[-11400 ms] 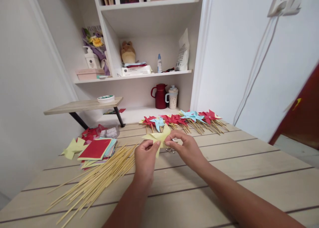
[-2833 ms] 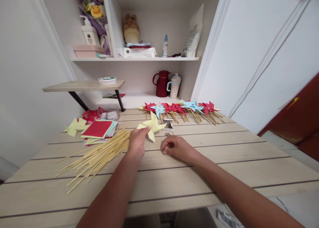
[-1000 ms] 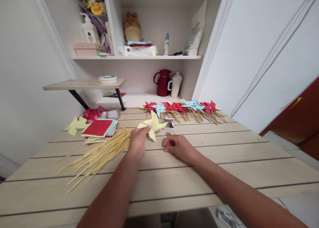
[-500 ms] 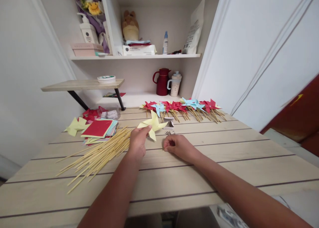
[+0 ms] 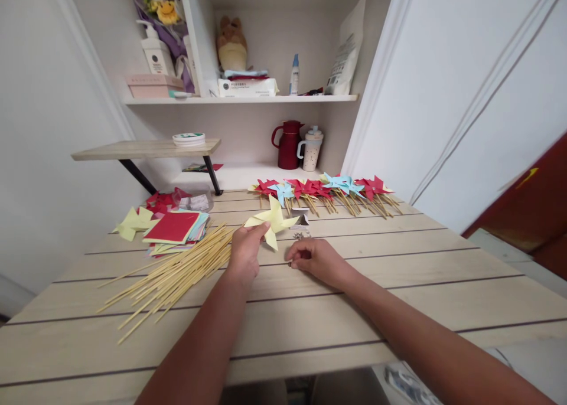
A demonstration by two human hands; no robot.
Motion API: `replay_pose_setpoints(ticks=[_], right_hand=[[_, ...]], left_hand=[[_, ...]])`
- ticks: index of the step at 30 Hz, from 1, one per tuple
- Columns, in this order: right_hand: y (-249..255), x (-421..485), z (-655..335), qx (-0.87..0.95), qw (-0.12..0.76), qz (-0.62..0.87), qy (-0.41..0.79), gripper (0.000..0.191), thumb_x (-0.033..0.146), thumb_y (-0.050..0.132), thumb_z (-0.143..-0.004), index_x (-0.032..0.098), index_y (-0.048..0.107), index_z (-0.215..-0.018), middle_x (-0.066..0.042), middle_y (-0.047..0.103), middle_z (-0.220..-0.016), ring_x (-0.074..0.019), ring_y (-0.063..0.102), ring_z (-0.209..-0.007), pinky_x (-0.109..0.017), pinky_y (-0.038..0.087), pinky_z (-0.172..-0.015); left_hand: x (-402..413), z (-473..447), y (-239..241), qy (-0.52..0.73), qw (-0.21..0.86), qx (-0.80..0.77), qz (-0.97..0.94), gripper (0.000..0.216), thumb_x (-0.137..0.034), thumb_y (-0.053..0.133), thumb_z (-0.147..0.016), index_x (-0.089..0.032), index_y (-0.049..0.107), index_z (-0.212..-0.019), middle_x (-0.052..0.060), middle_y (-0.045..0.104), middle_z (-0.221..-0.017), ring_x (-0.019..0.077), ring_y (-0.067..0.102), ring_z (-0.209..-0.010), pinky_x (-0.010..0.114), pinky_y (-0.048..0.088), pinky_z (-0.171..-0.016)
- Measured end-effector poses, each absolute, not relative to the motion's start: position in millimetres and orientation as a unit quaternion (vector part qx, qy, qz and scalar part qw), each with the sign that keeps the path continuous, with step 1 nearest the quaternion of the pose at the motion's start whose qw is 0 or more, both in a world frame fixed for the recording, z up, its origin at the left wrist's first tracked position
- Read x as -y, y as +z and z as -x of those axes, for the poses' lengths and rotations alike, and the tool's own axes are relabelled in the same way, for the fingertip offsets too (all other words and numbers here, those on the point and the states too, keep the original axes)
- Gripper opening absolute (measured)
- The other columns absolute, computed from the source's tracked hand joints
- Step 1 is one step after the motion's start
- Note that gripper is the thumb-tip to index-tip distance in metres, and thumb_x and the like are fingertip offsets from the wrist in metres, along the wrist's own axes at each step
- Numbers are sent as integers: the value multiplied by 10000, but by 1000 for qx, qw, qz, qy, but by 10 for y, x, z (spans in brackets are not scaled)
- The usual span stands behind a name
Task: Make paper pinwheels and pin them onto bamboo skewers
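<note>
My left hand (image 5: 245, 253) pinches a folded yellow paper pinwheel (image 5: 272, 219) and holds it just above the wooden table (image 5: 443, 275). My right hand (image 5: 315, 258) rests on the table to its right, fingers curled into a pinch on something too small to make out. A few small metal pins (image 5: 298, 236) and a little white box (image 5: 301, 220) lie just beyond that hand. A loose spread of bamboo sticks (image 5: 177, 272) lies left of my left hand.
Finished red, blue and yellow pinwheels on sticks (image 5: 328, 191) line the table's far edge. A stack of coloured paper squares (image 5: 173, 230) and cut yellow and red pieces lie far left. Shelves behind hold a red jug (image 5: 287, 145), a mug, bottles and boxes.
Over the last second little has changed: my right hand has shifted slightly left on the table, still pinched. My left hand keeps the yellow pinwheel in the same place.
</note>
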State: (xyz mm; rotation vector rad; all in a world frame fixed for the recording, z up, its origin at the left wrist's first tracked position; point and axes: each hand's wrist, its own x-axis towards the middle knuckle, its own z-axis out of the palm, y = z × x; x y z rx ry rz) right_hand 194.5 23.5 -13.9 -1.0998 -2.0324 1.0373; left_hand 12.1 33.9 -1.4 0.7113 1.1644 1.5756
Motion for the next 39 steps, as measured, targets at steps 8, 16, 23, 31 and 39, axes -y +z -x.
replay_pose_setpoints(ticks=[8, 16, 23, 31, 39], right_hand=[[-90, -221, -1931, 790, 289, 409, 352, 114, 125, 627, -740, 207, 695, -699, 20, 632, -672, -126, 537, -622, -228, 387, -589], [22, -200, -1951, 768, 359, 409, 338, 127, 121, 631, -750, 207, 715, -708, -9, 679, -742, -162, 593, -717, -266, 440, -691], [218, -127, -1975, 731, 497, 380, 273, 87, 238, 682, -823, 237, 727, -748, -28, 680, -806, -201, 609, -805, -324, 463, -770], [212, -165, -2012, 696, 553, 404, 217, 62, 279, 722, -809, 264, 750, -756, -64, 555, -1209, -271, 501, -1201, -441, 382, -1053], [198, -171, -2002, 693, 553, 391, 247, 72, 242, 719, -803, 255, 750, -739, -62, 548, -1191, -259, 509, -1198, -416, 376, -1066]], left_hand=[[-336, -136, -24, 648, 503, -489, -296, 212, -223, 834, -573, -100, 728, -709, 76, 728, -705, 169, 664, -694, 322, 504, -770], [-325, -123, 0, 645, 497, -494, -305, 270, -273, 861, -546, -103, 736, -714, 92, 741, -722, 180, 673, -678, 330, 511, -746], [-246, -211, 67, 642, 461, -505, -348, 291, -302, 853, -568, -115, 758, -770, 104, 758, -770, 221, 693, -719, 348, 514, -730], [-164, -351, 157, 651, 406, -488, -416, 221, -259, 807, -632, -146, 762, -816, 93, 777, -847, 212, 701, -775, 304, 500, -739], [-128, -432, 154, 636, 377, -484, -467, 199, -284, 778, -676, -159, 725, -822, 82, 762, -813, 206, 688, -741, 282, 494, -678]])
